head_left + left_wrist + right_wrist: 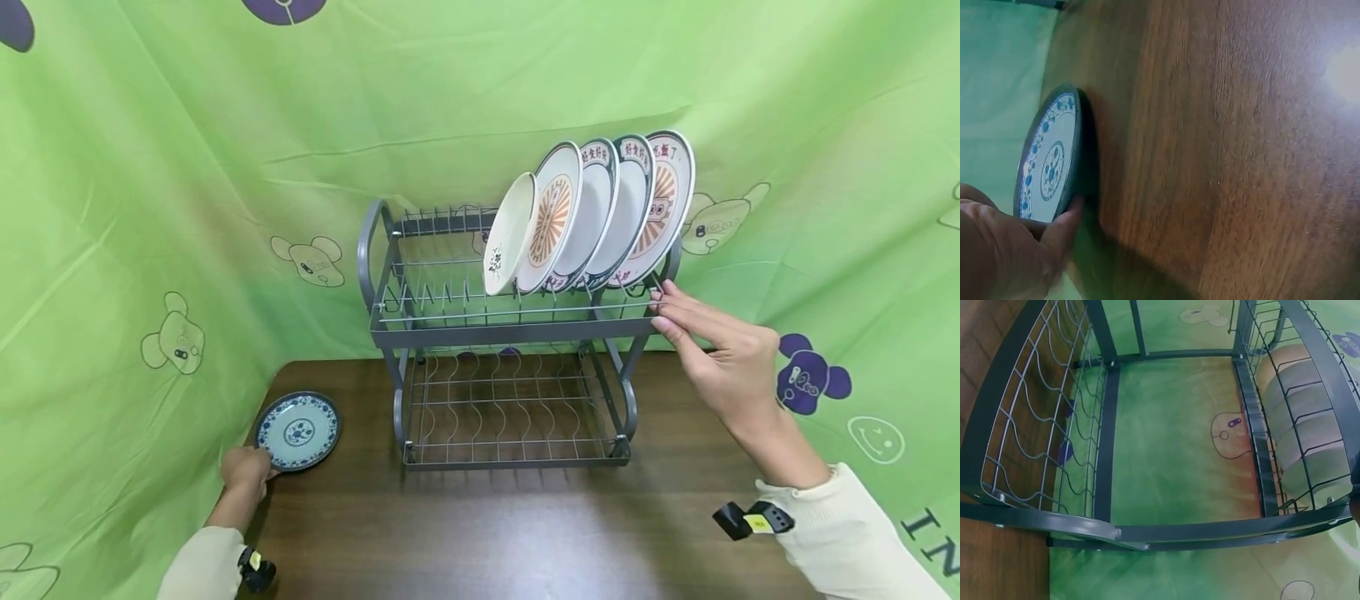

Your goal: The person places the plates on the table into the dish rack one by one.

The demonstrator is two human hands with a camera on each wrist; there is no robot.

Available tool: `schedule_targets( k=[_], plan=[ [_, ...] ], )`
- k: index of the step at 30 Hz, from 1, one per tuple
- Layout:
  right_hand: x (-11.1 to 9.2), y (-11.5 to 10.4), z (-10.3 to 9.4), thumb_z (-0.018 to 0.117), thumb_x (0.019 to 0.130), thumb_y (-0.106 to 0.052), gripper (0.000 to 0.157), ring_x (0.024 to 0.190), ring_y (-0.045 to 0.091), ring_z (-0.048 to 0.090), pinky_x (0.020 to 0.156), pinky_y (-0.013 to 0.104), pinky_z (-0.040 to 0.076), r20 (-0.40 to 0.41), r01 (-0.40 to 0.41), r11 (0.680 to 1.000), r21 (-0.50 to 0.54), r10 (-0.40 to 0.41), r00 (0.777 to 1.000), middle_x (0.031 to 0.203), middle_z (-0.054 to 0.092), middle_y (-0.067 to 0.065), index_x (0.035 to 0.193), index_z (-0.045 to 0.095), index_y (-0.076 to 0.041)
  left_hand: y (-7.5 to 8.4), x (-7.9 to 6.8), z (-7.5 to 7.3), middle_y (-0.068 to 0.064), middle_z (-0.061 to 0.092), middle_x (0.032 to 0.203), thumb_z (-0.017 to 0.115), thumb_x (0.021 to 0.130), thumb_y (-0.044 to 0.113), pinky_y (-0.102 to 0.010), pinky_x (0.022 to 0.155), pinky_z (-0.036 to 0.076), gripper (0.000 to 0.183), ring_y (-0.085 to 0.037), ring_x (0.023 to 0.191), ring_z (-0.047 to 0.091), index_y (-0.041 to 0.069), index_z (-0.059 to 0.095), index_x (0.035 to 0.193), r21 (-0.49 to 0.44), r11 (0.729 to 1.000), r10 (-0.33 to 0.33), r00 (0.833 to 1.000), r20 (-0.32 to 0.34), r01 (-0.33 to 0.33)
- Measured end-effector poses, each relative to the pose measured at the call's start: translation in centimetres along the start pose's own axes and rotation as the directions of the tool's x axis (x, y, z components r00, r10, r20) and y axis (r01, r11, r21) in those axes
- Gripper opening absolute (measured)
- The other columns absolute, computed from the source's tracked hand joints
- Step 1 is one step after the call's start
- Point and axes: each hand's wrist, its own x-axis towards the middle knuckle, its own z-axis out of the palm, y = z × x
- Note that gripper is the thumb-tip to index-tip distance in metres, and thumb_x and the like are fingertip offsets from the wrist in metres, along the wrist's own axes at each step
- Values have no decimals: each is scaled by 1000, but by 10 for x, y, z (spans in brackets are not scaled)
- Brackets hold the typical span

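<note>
At the left edge of the table, my left hand (246, 471) pinches the rim of a blue-and-white patterned plate (298, 432). The left wrist view shows the thumb and a finger at the near rim of this plate (1050, 156), its face up. My right hand (723, 346) grips the front right corner of the upper shelf of a grey two-tier dish rack (517, 335). Several white plates (555, 221) with printed faces lean upright in the right half of that shelf. Leftmost among them is a smaller cream dish (512, 233).
The lower wire shelf (495, 420) of the rack holds no dishes. The rack stands on a brown wooden table (480, 533). A green cloth (300, 100) with cartoon prints hangs behind and along both sides.
</note>
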Motion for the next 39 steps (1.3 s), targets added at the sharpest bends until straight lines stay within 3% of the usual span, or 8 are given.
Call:
schedule_targets(
  k=[5, 9, 13, 16, 22, 31, 39],
  plan=[
    [0, 0, -2, 82, 73, 12, 22, 114, 5, 71, 101, 17, 54, 9, 2, 1000, -8, -1, 1000, 105, 75, 25, 94, 81, 4, 9, -4, 1, -27, 62, 98, 55, 92, -10, -20, 47, 56, 45, -6, 45, 57, -24, 47, 134, -45, 998, 34, 999, -12, -34],
    [0, 1, -2, 82, 74, 10, 22, 114, 6, 71, 101, 17, 55, 10, 6, 1000, -14, -6, 1000, 105, 75, 24, 95, 81, 3, 23, -10, -2, 0, 64, 77, 58, 96, -7, -18, 59, 62, 43, 0, 52, 63, -22, 48, 135, -138, 989, 62, 998, 14, -60],
    [0, 2, -2, 82, 74, 10, 22, 114, 7, 72, 100, 17, 55, 13, 13, 1000, -10, -13, 1000, 106, 75, 23, 95, 81, 2, 45, -20, -10, 17, 61, 70, 60, 98, -3, -16, 69, 63, 49, 7, 62, 65, -20, 43, 141, -216, 971, 111, 993, 38, -100],
    [0, 3, -3, 82, 75, 9, 22, 114, 8, 72, 100, 18, 55, 20, 18, 1000, -9, -18, 1000, 105, 76, 23, 95, 81, 1, 63, -28, -18, 22, 62, 68, 61, 98, -3, -15, 71, 62, 40, 9, 66, 66, -13, 49, 135, -276, 955, 127, 991, 35, -113],
    [0, 1, -4, 81, 74, 12, 23, 115, 6, 71, 101, 17, 54, 27, 21, 1000, -13, -21, 999, 105, 75, 24, 95, 81, 2, 96, -44, -34, 15, 71, 70, 62, 97, -7, -15, 67, 62, 16, 2, 67, 71, 3, 56, 107, -438, 895, 115, 993, 38, -87],
    [6, -9, -3, 79, 69, 19, 26, 116, 0, 69, 101, 15, 54, 20, 25, 999, -27, -24, 1000, 103, 75, 27, 93, 79, 8, 129, -63, -40, 0, 78, 77, 69, 92, -9, -21, 63, 63, 15, -11, 68, 76, 5, 64, 95, -620, 777, 163, 986, 30, -110],
    [3, -5, -4, 80, 73, 14, 22, 115, 4, 70, 101, 16, 54, 26, 30, 999, -25, -29, 999, 102, 75, 27, 93, 80, 5, 147, -79, -41, -5, 79, 79, 73, 88, -10, -22, 57, 62, 15, -15, 64, 76, 1, 63, 92, -675, 715, 230, 973, -16, -180]
  ],
)
